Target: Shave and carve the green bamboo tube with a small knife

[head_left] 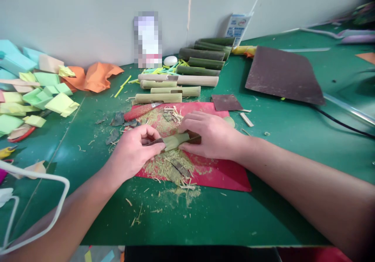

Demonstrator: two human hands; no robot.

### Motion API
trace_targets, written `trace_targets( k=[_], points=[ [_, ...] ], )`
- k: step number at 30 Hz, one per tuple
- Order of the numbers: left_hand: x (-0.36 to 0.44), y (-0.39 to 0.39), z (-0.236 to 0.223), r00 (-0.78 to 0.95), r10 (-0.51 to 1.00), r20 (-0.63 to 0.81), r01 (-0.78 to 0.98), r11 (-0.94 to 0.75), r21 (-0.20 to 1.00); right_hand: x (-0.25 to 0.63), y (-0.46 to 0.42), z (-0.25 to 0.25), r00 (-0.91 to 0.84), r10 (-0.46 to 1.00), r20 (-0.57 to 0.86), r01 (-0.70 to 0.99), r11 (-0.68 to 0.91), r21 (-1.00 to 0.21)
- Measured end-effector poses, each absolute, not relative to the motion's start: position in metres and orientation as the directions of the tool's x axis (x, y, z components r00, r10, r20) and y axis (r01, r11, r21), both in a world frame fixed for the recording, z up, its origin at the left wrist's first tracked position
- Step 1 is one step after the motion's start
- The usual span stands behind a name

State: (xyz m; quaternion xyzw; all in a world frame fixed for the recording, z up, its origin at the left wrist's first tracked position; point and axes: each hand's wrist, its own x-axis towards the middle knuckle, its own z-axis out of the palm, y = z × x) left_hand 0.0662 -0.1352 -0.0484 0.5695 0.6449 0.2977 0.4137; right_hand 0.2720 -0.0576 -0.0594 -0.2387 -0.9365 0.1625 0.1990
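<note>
In front of me, a short pale green bamboo tube (176, 141) lies level between my two hands, low over a red mat (225, 174). My left hand (136, 148) pinches its left end with thumb and fingers, along with a dark brown piece like sandpaper. Around the right end curl the fingers of my right hand (209, 133), where another dark brown surface shows at the palm. Pale shavings and dust (166, 164) cover the mat beneath. A red-handled knife (140, 110) lies just beyond my left hand.
Several bamboo tubes (202, 54) lie in a row behind the mat. A small brown sandpaper square (226, 102) and a large brown sheet (284, 74) are to the right. Folded coloured papers (43, 86) pile up at left. A white wire frame (66, 183) stands near my left arm.
</note>
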Motion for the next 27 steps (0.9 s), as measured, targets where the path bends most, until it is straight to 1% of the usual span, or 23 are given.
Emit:
trace_targets(
  k=[4,13,19,24,27],
  points=[
    [0.0668,-0.1336,-0.0466,-0.010,0.980,-0.197,0.480,0.177,0.859,0.2708,-0.0595,-0.0594,-0.793,0.535,0.290,0.404,0.819,-0.407],
    [0.0654,-0.1334,-0.0466,0.000,0.958,-0.287,0.420,0.261,0.869,0.2692,-0.0614,-0.0596,-0.782,0.548,0.297,0.411,0.811,-0.416],
    [0.0690,-0.1321,-0.0517,-0.043,0.969,-0.244,0.416,0.239,0.877,0.2685,-0.0612,-0.0613,-0.773,0.558,0.303,0.424,0.808,-0.408],
    [0.0653,-0.1318,-0.0511,0.004,0.973,-0.232,0.419,0.210,0.884,0.2695,-0.0594,-0.0622,-0.770,0.561,0.304,0.425,0.806,-0.411],
    [0.0650,-0.1315,-0.0514,-0.021,0.975,-0.219,0.426,0.207,0.881,0.2697,-0.0591,-0.0629,-0.771,0.559,0.305,0.425,0.809,-0.407]
  ],
)
